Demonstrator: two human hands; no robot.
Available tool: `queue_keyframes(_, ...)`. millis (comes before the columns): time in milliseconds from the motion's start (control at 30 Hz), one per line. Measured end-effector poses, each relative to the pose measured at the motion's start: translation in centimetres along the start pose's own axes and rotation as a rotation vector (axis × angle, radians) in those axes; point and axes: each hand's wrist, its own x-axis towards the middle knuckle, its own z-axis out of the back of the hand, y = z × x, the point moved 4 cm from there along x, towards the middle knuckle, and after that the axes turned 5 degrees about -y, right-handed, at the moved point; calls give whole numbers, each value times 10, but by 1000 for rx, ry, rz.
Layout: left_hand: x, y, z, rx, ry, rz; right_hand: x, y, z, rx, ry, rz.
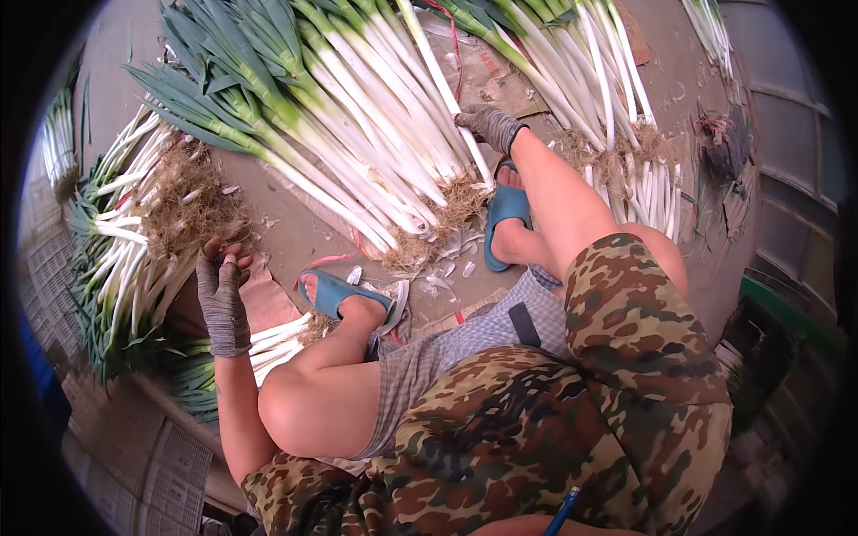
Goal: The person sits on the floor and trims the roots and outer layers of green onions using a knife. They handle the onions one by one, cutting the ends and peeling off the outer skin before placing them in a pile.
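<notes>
My right hand (495, 128), in a grey-brown knit glove with bare fingertips, grips a long white leek stalk (432, 60). The stalk slants along the right side of a large spread of leeks (362, 127), whose roots point towards me and whose green leaves lie at the far left. My left hand (224, 301), gloved the same way, is raised at the left with its fingers apart and nothing in them. Just beyond it lies a heap of leeks (124, 268) with tangled brown roots (181, 194).
More leeks (576, 74) lie at the upper right, their roots meeting another bunch (650, 191). A red tie (457, 47) lies between the piles. White peelings (439, 278) are scattered near my blue sandals (508, 224). Plastic crates (171, 482) stand at the lower left.
</notes>
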Motion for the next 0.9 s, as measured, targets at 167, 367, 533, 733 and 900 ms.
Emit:
queue_keyframes(167,-32,-52,-121,170,469,34,-71,66,-33,398,256,-12)
queue_keyframes(367,-68,-20,-269,-230,425,422,-136,113,-86,330,390,328)
queue_keyframes(533,-132,-3,-260,-301,319,384,-160,126,-102,875,443,218)
queue_keyframes(733,-207,21,-207,-20,327,149,-180,180,-90,1006,329,290)
queue_keyframes(900,-255,28,-170,225,253,-309,-208,203,-75,1102,504,417)
